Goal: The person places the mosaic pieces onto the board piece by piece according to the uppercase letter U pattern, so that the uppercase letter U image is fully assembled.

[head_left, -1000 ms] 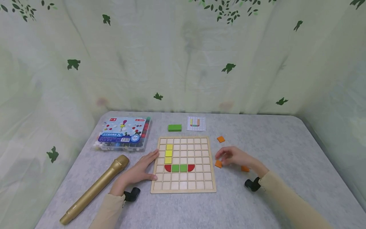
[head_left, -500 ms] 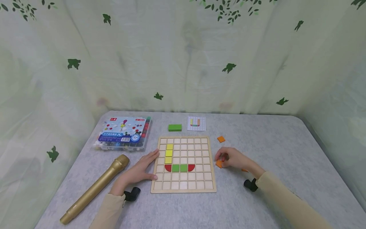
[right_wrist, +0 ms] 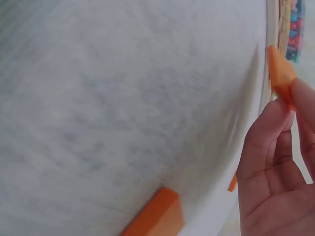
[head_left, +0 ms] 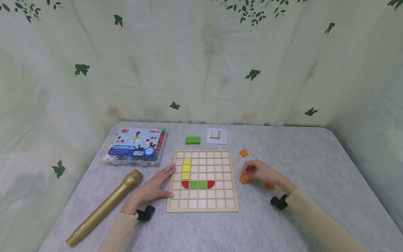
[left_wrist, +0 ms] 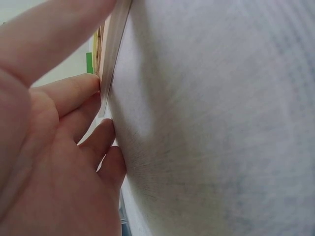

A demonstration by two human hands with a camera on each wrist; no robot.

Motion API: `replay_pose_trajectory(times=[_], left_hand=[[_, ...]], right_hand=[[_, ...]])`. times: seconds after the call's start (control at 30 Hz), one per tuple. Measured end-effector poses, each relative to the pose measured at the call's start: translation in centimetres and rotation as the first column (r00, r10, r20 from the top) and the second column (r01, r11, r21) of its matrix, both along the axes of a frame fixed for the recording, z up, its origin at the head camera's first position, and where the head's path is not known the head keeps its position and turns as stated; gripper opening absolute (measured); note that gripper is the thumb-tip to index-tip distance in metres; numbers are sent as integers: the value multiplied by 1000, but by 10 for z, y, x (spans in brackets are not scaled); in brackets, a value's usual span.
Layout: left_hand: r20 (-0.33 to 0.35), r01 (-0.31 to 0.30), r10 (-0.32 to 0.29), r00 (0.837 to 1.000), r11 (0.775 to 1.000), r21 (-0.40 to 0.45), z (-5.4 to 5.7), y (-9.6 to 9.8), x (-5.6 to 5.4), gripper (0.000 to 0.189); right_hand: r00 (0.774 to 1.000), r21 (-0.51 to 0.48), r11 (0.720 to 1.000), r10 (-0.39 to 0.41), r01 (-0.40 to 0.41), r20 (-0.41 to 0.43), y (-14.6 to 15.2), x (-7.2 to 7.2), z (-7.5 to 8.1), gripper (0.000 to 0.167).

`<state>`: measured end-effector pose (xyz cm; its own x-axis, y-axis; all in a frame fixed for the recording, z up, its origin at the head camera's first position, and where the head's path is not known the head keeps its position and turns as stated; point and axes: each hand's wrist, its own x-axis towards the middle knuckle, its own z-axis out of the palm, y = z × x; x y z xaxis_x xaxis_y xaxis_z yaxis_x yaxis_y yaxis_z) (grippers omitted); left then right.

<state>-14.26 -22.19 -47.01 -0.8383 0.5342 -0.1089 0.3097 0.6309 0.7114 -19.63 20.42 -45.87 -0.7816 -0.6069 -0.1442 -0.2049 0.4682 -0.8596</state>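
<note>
In the head view a wooden grid board lies on the table. A column of three yellow square tiles stands on it. Below runs a row of two green squares between a red rounded tile and another red rounded tile. My left hand rests against the board's left edge, fingers extended and thumb on the rim. Right of the board, my right hand pinches an orange tile between thumb and fingertips, raised off the table. One orange tile lies beyond it, another orange tile beneath the wrist.
A small card with a printed grid pattern and a green block lie behind the board. At the back left is a clear plastic box with a printed label. A gold microphone lies left of my left arm.
My right hand has taken hold of the near orange tile, lifted it and drawn it slightly right. My left hand and the board stay in place.
</note>
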Motion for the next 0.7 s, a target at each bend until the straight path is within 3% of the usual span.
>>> replay_pose_trajectory(times=[0.27,0.57,0.7], left_hand=[[4,-8,8,1000,1000,-5,0,0,0,93],[7,-2,2,1000,1000,-1,0,0,0,93],[9,-3,3,1000,1000,-1,0,0,0,93]], right_hand=[[1000,-49,999,6,-6,-2,-13,-7,5,9],[999,-72,997,23,-20,43,-50,-12,10,9],[999,-74,996,43,-41,16,-68,-15,10,9]])
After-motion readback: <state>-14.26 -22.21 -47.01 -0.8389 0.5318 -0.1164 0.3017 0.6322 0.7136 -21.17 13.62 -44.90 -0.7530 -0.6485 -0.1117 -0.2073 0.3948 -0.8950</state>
